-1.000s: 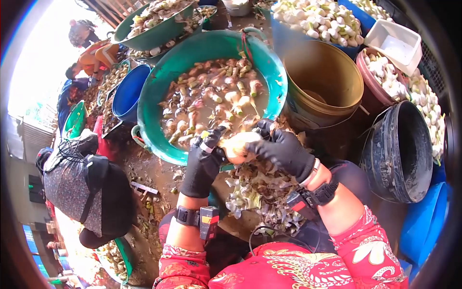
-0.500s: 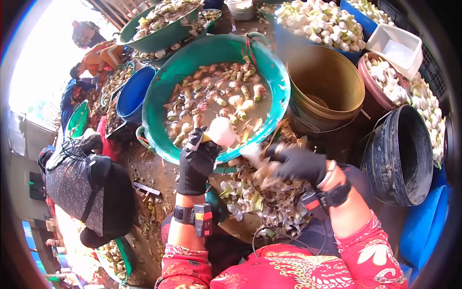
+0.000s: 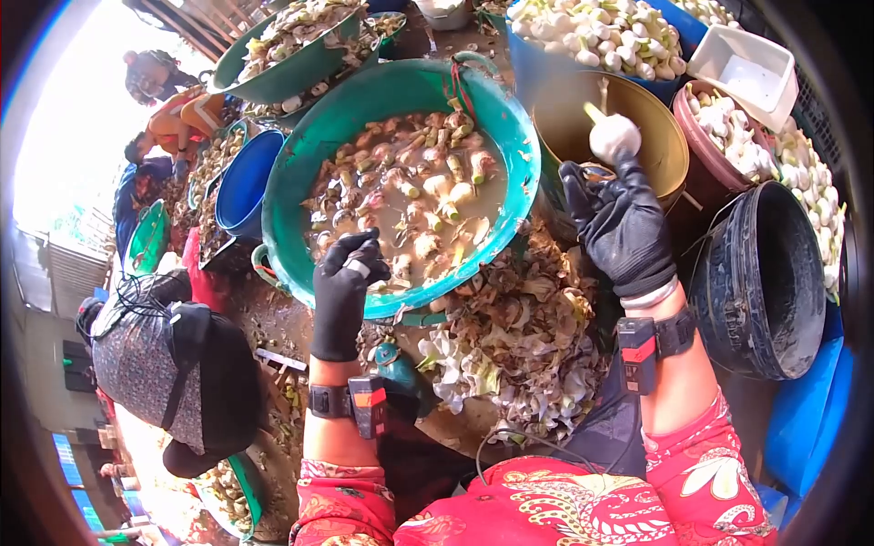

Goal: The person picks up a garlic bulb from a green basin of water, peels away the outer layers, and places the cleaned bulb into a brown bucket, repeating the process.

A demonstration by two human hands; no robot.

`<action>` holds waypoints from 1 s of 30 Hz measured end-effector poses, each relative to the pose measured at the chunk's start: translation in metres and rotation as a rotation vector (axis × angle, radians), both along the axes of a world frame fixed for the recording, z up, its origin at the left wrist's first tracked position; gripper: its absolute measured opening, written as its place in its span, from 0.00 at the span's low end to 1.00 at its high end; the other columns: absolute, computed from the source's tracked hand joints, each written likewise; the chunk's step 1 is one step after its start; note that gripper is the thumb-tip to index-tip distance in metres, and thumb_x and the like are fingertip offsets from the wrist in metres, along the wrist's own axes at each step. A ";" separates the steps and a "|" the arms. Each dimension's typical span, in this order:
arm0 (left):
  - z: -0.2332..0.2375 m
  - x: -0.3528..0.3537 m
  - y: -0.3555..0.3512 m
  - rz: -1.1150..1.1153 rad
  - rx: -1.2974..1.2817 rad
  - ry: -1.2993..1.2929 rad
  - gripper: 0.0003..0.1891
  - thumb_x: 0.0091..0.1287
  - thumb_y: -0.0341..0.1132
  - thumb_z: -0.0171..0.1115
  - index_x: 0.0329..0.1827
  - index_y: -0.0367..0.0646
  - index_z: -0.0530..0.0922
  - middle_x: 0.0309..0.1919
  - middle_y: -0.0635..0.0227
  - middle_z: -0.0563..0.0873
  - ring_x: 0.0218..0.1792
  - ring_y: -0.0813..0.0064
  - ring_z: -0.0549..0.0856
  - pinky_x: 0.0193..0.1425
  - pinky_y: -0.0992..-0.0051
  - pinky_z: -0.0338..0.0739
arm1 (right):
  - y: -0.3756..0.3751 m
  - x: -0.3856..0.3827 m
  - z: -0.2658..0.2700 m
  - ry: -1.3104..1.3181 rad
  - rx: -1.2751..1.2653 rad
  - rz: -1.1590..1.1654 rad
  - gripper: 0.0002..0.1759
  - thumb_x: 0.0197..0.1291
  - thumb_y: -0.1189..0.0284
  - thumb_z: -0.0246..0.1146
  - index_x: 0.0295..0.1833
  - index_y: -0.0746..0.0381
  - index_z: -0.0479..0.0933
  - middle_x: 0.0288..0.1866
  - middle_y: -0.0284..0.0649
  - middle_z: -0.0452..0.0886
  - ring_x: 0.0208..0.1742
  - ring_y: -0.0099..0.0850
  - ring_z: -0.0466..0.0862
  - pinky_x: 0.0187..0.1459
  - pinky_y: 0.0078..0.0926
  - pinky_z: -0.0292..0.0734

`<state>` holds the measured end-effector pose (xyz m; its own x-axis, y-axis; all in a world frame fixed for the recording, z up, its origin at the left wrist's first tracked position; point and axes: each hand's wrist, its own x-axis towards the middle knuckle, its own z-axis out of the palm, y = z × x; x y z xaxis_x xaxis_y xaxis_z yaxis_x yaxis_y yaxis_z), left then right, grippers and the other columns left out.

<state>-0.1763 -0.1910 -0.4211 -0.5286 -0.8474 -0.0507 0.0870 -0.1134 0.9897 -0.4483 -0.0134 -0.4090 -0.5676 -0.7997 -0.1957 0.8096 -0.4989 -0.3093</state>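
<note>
My left hand, in a black glove with a pale patch on one finger, is at the near rim of a green tub. Its fingers are curled together, with nothing showing in them. Muddy water and unpeeled garlic bulbs fill the tub. My right hand, also gloved in black, has its fingers spread in front of a brown bucket. A clean white garlic bulb with its stem appears just beyond the fingertips, overlapping the bucket's mouth.
Peeled garlic skins lie heaped below the tub. A blue container of white garlic stands behind the bucket, and a black bucket lies tilted at right. At left sits a person in a patterned top. A blue basin is beyond.
The garlic bulb has left my left hand and is now beyond my right fingertips. My right hand has moved up and right from the skins and opened. My left hand has dropped slightly leftward.
</note>
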 end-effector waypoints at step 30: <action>0.029 -0.022 0.061 -0.173 -0.340 -0.227 0.09 0.59 0.26 0.63 0.42 0.35 0.82 0.38 0.62 0.85 0.40 0.75 0.83 0.47 0.74 0.77 | -0.011 0.086 -0.013 0.945 0.200 0.505 0.29 0.48 0.80 0.69 0.58 0.63 0.69 0.49 0.34 0.76 0.50 0.21 0.75 0.53 0.22 0.73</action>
